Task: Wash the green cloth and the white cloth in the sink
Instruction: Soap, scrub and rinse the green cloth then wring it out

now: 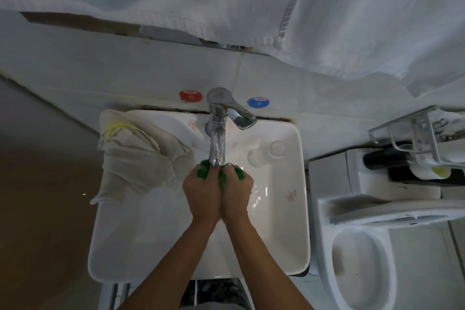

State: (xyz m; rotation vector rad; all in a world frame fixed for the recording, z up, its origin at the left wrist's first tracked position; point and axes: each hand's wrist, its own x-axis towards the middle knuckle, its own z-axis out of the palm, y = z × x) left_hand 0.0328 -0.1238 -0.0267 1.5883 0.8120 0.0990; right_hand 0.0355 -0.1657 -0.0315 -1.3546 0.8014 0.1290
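White ceramic fills the middle of the frame: a rectangular sink [105,241] seen from straight above, with wet, glistening streaks on the right part of its basin. Nearest the lower edge, two bare forearms come up from the bottom centre and meet side by side over the basin. The left hand [200,195] and the right hand [236,192] are pressed against each other, fingers curled and clamped on the green cloth [205,171], which is bunched between them so that only small green patches show past the knuckles. The bundle sits directly under the outlet of the chrome tap [217,143]; whether water is running I cannot tell.

To the left of the hands, the white cloth [136,158] lies crumpled over the sink's left rim, one corner hanging off the outer edge, with a bit of yellow at its far end. Right of the tap, a clear glass [266,153] lies tipped on its side inside the basin; nothing is visible inside it.

Further up, a red dot [190,95] and a blue dot [258,102] flank the tap on the tiled wall. A toilet [357,272] occupies the lower right, a wire rack [412,131] above it. White towels [352,20] hang across the top.
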